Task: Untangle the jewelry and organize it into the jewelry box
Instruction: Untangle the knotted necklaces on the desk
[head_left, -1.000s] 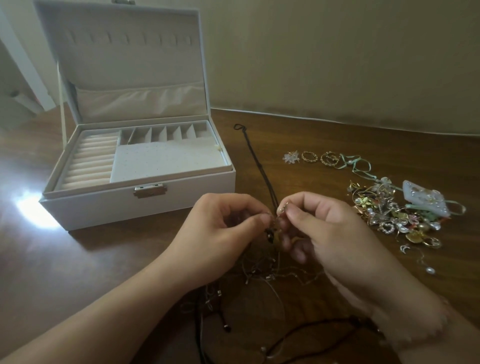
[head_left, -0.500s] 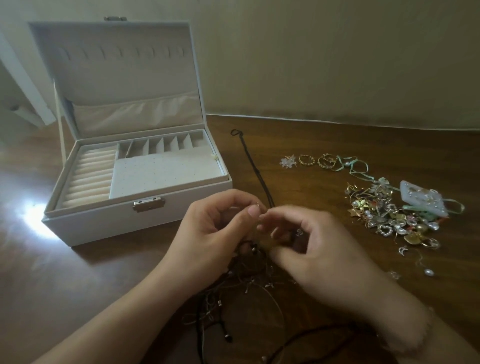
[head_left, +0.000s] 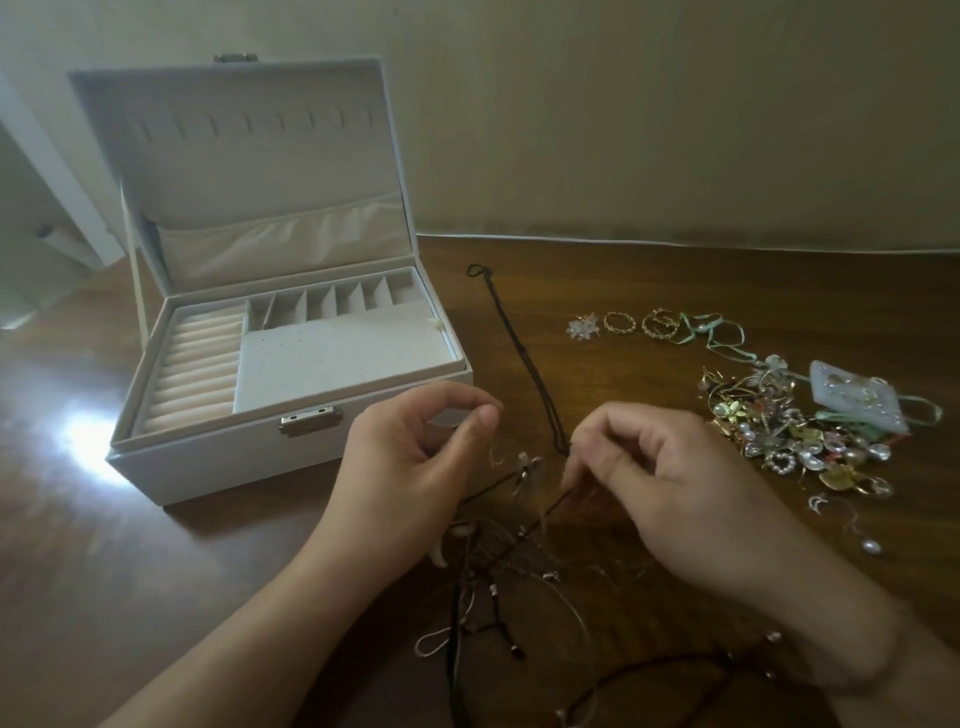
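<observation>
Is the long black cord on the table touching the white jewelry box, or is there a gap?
Apart. The head view shows the black cord lying right of the jewelry box, with bare brown table between them.

The jewelry box was white outside, with a cream lining and a silver clasp. The surface was dark brown wood with visible grain. A black cord lay on it. The rings were gold, a ribbon pale mint green, and the jewelry heap mixed gold, silver and pearl white
</observation>
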